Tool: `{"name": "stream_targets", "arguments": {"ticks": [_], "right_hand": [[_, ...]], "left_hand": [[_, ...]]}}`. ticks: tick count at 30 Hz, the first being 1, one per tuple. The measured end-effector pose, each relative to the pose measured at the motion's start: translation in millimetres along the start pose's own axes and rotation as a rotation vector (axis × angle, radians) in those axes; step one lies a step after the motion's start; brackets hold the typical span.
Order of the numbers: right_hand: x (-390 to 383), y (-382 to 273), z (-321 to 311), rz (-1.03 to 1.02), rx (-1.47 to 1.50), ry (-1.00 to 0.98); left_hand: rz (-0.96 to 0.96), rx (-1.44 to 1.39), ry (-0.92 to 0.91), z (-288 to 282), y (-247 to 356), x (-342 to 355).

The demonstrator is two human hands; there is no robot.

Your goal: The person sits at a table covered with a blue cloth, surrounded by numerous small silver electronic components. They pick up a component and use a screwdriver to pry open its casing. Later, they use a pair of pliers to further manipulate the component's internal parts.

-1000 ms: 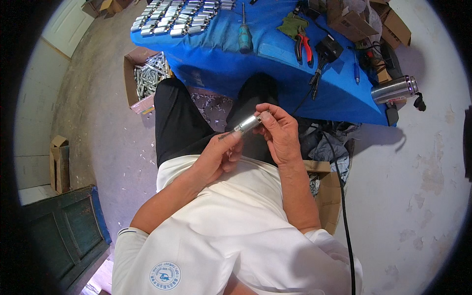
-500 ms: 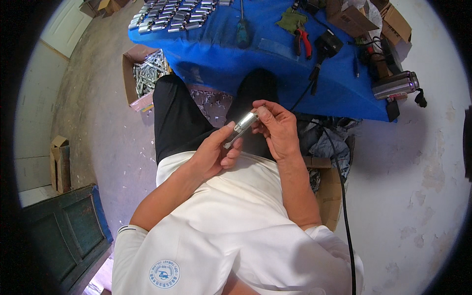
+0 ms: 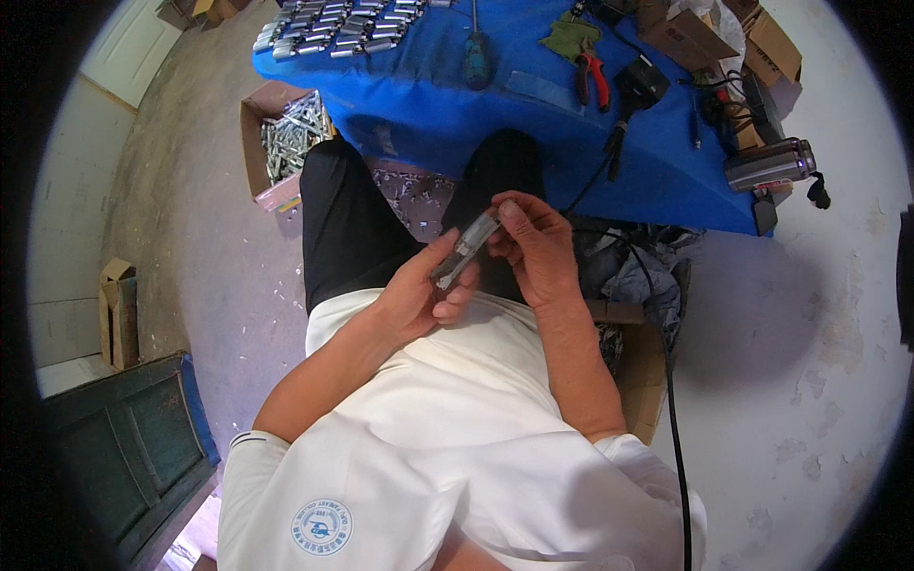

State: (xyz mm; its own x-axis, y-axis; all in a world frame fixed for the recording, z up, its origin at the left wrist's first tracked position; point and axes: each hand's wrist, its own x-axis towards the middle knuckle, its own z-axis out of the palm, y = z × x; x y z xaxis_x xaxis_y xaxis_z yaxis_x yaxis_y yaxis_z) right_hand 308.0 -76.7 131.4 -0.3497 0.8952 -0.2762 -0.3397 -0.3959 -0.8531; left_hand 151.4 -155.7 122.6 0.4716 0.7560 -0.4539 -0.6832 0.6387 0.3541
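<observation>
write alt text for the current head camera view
Two bare hands, left hand and right hand, hold a silvery metal part near a blue-covered table bearing rows of metal cylinders, a screwdriver and red-handled pliers.

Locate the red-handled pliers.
In the head view, the red-handled pliers lie at upper right on the blue-covered table, just left of the black device.

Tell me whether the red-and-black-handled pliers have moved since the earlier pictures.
No: the pliers keep their spot on the blue cloth-covered table; only the view shifted slightly.
</observation>
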Motion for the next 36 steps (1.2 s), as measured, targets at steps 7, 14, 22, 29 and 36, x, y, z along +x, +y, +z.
{"name": "stream_targets", "arguments": {"ticks": [7, 14, 22, 29, 36], "right_hand": [[0.4, 1.5, 1.3, 0.029, -0.02, -0.017], [-1.7, 2.8, 5.3, 0.053, -0.003, -0.032], [-4.9, -1.1, 2.7, 0.002, -0.035, -0.068], [-5.2, -1.1, 3.5, 0.004, -0.004, -0.039], [-4.2, 2.7, 1.7, 0.017, 0.025, -0.043]], "left_hand": [[0.0, 0.013, -0.069, 1.0, 1.1, -0.2], [0.046, 0.047, -0.05, 1.0, -1.5, 0.2], [0.121, 0.18, -0.018, 3.2, -2.7, 3.4], [0.113, 0.154, -0.013, 6.9, -3.0, 1.3], [0.055, 0.121, -0.063, -0.6, -2.4, -0.4]]}}
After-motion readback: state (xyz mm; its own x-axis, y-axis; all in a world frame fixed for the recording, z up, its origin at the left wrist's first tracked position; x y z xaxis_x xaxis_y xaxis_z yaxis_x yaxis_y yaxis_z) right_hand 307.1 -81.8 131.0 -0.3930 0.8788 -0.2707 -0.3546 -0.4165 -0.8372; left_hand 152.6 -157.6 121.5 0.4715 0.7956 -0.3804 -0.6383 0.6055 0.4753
